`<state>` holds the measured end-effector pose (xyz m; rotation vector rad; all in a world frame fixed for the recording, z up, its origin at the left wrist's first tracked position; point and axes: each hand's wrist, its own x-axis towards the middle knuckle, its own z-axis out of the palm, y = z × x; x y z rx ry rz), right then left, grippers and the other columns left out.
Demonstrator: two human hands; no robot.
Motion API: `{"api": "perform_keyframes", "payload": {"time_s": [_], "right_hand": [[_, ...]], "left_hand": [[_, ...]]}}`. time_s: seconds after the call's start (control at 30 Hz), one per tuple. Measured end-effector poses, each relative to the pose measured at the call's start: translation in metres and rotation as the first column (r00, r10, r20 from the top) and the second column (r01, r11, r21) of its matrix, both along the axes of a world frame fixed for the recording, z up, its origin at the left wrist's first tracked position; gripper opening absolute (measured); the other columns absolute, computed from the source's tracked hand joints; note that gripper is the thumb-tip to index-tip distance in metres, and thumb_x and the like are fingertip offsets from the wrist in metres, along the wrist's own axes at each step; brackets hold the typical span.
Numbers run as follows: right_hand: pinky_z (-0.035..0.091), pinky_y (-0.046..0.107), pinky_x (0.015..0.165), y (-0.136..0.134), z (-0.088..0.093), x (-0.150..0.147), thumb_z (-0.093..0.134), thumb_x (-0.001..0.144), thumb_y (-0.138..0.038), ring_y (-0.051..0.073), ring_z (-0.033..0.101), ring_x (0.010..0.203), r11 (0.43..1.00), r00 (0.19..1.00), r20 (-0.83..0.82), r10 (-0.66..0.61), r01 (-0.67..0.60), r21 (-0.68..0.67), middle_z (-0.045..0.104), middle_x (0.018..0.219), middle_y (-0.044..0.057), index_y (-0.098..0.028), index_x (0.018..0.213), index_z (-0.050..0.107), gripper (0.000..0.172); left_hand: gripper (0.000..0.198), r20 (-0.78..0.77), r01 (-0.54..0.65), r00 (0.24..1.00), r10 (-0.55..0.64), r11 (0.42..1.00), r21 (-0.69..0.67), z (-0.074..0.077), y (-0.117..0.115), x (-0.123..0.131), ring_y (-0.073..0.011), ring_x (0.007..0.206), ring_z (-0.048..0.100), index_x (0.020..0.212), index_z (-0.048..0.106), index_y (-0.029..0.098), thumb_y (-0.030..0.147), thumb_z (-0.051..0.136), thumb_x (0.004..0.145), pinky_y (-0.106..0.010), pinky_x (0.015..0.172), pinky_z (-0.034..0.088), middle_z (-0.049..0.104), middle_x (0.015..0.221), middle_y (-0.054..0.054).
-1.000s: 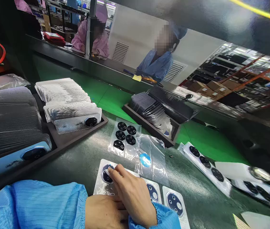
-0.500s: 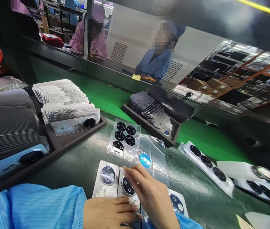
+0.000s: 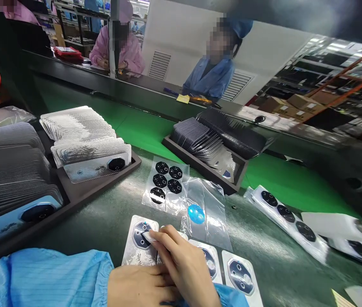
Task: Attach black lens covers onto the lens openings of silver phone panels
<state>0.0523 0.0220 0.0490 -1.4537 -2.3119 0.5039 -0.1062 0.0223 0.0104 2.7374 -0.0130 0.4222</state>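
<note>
Pinching a small white piece (image 3: 147, 237) against the dark patch (image 3: 137, 237) of the leftmost panel (image 3: 135, 256): step in hand judged to be surface work on that patch, wiping or peeling, which of the two cannot be told.

Next move, as judged: calls for light fingertip pressure inside the patch's rim, with the panel kept from sliding.

Right hand (image 3: 185, 262): thumb and forefinger closed together on the white piece, other fingers curled; wrist crossing above the left hand.

Left hand (image 3: 136, 285): back uppermost, fingers running right beneath the right hand and partly hidden; how far open, and whether anything is gripped, cannot be told. Covers the lower end of the leftmost panel.

Leftmost panel: flat on the desk (image 3: 104, 228), toward its near side, below the near right corner of the left tray (image 3: 104, 187); patch end pointing to the desk's far edge, directly under the right fingertips.

Second panel: just beside it, mostly hidden by the right hand.

Third panel (image 3: 217, 256) and fourth panel (image 3: 253, 292): in line to the right, patches uppermost.

Sticker sheet (image 3: 147, 197) and clear bag (image 3: 214, 221): flat, beyond the panels, short of the far tray's (image 3: 197, 170) near edge.
</note>
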Motion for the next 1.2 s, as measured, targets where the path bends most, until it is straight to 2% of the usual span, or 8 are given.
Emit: {"api": "perform_keyframes", "payload": {"time_s": [0.1,0.4,0.53,0.6,0.7,0.9,1.2], "right_hand": [[0.047,0.023,0.057,0.008,-0.002,-0.014,0.032,0.103,-0.027,0.014,0.065,0.071,1.0,0.999,0.029,0.015,-0.015,-0.001,0.062,0.09,0.0,-0.026,0.104,0.061,0.029],[0.04,0.025,0.051,0.006,0.0,-0.014,0.035,0.102,-0.022,0.013,0.065,0.068,0.992,0.975,0.217,0.051,-0.075,0.105,0.064,0.092,0.001,-0.026,0.108,0.058,0.024],[0.039,0.026,0.05,0.007,0.005,-0.016,0.046,0.097,-0.017,0.014,0.066,0.068,0.983,0.954,0.291,0.067,-0.113,0.145,0.064,0.092,0.001,-0.024,0.108,0.059,0.019],[0.039,0.026,0.05,0.009,0.007,-0.016,0.051,0.094,-0.014,0.014,0.066,0.068,0.979,0.943,0.32,0.091,-0.144,0.145,0.064,0.091,0.0,-0.024,0.108,0.059,0.019],[0.039,0.028,0.049,0.013,0.01,-0.016,0.057,0.09,-0.012,0.015,0.064,0.065,0.973,0.925,0.363,0.11,-0.175,0.151,0.065,0.09,0.0,-0.023,0.109,0.059,0.022],[0.033,0.026,0.046,0.018,0.016,-0.014,0.055,0.092,-0.012,0.012,0.062,0.064,0.977,0.921,0.364,0.142,-0.19,0.099,0.064,0.089,-0.001,-0.024,0.106,0.061,0.019],[0.031,0.026,0.046,0.018,0.019,-0.014,0.057,0.09,-0.011,0.012,0.061,0.062,0.976,0.91,0.383,0.156,-0.201,0.079,0.064,0.088,-0.001,-0.023,0.103,0.062,0.019]], "left_hand": [[0.026,0.027,-0.01,1.0,0.011,1.0,-0.027,-0.004,-0.001,0.001,-0.0253,0.102,0.061,0.099,0.063,0.012,0.032,0.047,0.092,-0.038,0.106,0.042,0.067,0.105,-0.011],[0.027,0.088,-0.049,0.995,0.051,0.998,-0.028,-0.004,-0.002,0.003,-0.0239,0.091,0.063,0.09,0.065,0.013,0.029,0.043,0.095,-0.036,0.092,0.048,0.069,0.094,-0.01],[0.027,0.044,-0.013,0.999,0.015,0.999,-0.036,-0.003,-0.001,0.003,-0.0237,0.089,0.065,0.1,0.064,0.012,0.027,0.043,0.094,-0.035,0.083,0.051,0.07,0.092,-0.01],[0.03,0.048,-0.004,0.999,0.006,0.999,-0.043,-0.003,-0.001,0.002,-0.0251,0.095,0.064,0.109,0.062,0.011,0.029,0.044,0.092,-0.036,0.086,0.051,0.069,0.099,-0.011],[0.031,0.069,-0.023,0.997,0.026,0.999,-0.044,-0.006,-0.002,0.002,-0.0274,0.107,0.061,0.109,0.062,0.011,0.031,0.047,0.091,-0.037,0.096,0.047,0.067,0.111,-0.013],[0.034,0.095,-0.015,0.995,0.02,0.998,-0.055,-0.004,-0.001,0.001,-0.0282,0.119,0.055,0.115,0.059,0.01,0.029,0.042,0.093,-0.039,0.112,0.035,0.063,0.119,-0.014],[0.037,0.126,-0.033,0.991,0.04,0.998,-0.052,-0.002,-0.001,0.0,-0.0276,0.127,0.05,0.121,0.055,0.01,0.028,0.04,0.093,-0.037,0.115,0.032,0.059,0.128,-0.015]]}}
